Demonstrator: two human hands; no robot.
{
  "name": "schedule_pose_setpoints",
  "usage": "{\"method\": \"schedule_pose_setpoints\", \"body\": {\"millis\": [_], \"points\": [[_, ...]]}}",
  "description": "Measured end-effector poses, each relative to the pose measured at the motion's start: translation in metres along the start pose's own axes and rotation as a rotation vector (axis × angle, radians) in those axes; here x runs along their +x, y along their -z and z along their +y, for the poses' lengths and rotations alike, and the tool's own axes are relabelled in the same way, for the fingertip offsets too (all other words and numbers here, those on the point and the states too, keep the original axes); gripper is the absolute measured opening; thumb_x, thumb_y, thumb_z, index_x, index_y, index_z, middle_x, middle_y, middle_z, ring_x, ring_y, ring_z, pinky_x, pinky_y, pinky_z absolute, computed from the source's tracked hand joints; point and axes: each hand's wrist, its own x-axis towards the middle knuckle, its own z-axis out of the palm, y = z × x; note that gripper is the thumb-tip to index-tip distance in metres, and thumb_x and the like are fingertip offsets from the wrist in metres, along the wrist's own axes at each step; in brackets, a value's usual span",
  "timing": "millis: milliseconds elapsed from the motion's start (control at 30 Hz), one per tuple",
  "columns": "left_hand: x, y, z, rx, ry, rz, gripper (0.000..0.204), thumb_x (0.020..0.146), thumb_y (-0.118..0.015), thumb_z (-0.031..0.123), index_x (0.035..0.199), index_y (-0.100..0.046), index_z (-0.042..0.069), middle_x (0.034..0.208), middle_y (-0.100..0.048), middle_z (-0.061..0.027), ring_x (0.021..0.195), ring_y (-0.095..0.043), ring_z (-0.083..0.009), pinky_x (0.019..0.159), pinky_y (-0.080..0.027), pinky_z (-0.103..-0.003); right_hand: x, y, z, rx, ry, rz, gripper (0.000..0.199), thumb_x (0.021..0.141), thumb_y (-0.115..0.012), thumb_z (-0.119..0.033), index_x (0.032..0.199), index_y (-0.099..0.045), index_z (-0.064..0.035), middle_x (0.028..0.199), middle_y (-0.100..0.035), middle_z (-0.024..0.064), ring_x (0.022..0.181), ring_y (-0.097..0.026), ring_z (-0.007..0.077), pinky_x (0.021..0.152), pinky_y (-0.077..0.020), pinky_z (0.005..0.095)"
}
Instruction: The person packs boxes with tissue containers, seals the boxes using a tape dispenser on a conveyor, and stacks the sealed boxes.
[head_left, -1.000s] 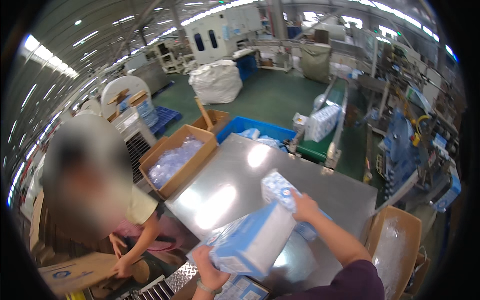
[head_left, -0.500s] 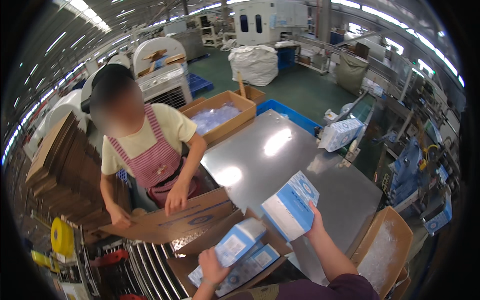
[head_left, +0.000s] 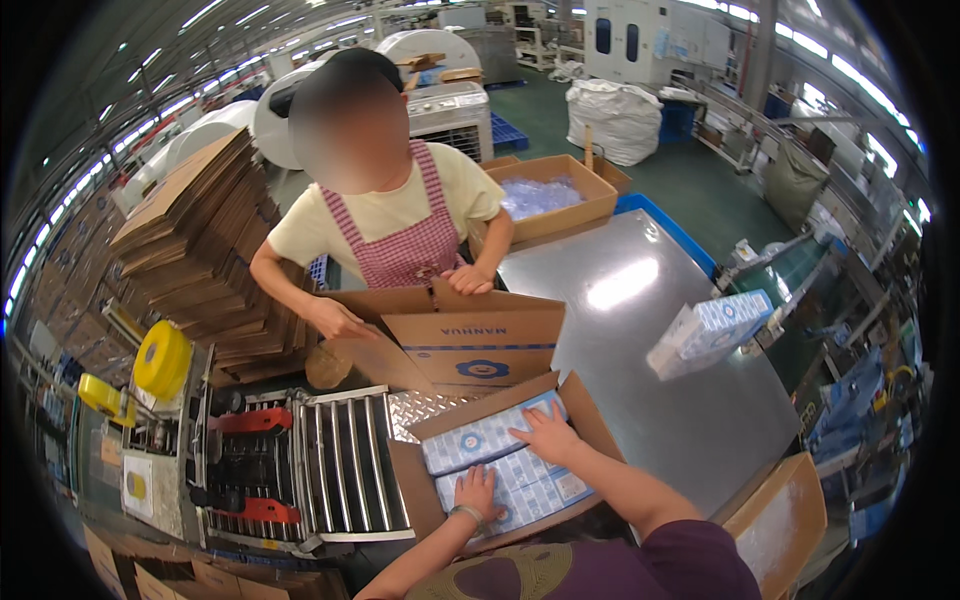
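Observation:
Below me an open cardboard carton (head_left: 405, 492) holds blue-and-white packs lying side by side. My left hand (head_left: 476, 493) rests on the nearer pack (head_left: 530, 497), fingers spread and open. My right hand (head_left: 550, 438) is open too, its fingers stretched over the right part of the farther pack (head_left: 462, 446). Both palms hide parts of the packs. Just beyond, a co-worker's hands hold another brown carton (head_left: 470, 335), partly opened out. One more blue-and-white pack (head_left: 733, 312) is at the right edge of the metal table (head_left: 620, 370).
Left of my carton runs a roller conveyor (head_left: 350, 465) with red guides (head_left: 250, 420) and yellow tape rolls (head_left: 163, 360). Flattened cartons (head_left: 205, 250) are stacked behind it. A box of clear plastic (head_left: 560, 215) stands past the table, and another open carton (head_left: 775, 525) is at my right.
My right hand has let go of the pack it held above the table; both hands now press on packs inside the carton. The co-worker's flat carton has been opened out. The view has turned left.

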Motion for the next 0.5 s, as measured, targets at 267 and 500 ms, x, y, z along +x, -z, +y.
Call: {"method": "schedule_pose_setpoints", "body": {"millis": [267, 500], "points": [[-0.023, 0.001, -0.062, 0.076, 0.224, -0.005, 0.087, 0.091, -0.063, 0.054, 0.156, -0.035, 0.003, 0.166, -0.026, -0.0219, 0.155, -0.024, -0.0329, 0.125, -0.021, -0.049, -0.014, 0.062, 0.017, 0.413, -0.053, 0.123, 0.055, 0.089, -0.071, -0.027, 0.139, -0.058, -0.0084, 0.139, -0.058, 0.0174, 0.136, -0.048, 0.0345, 0.116, -0.0329, 0.0541], [-0.086, 0.089, -0.045, -0.245, 0.367, 0.735, 0.061, 0.084, -0.075, 0.025, 0.134, -0.053, -0.002, 0.138, -0.056, -0.0255, 0.135, -0.046, -0.0434, 0.114, -0.035, -0.053, -0.115, 0.037, 0.060, 0.841, -0.734, -0.030, 0.041, 0.088, -0.068, -0.016, 0.126, -0.063, -0.0023, 0.105, -0.071, 0.0263, 0.101, -0.067, 0.0456, 0.090, -0.0527, 0.0510]]}}
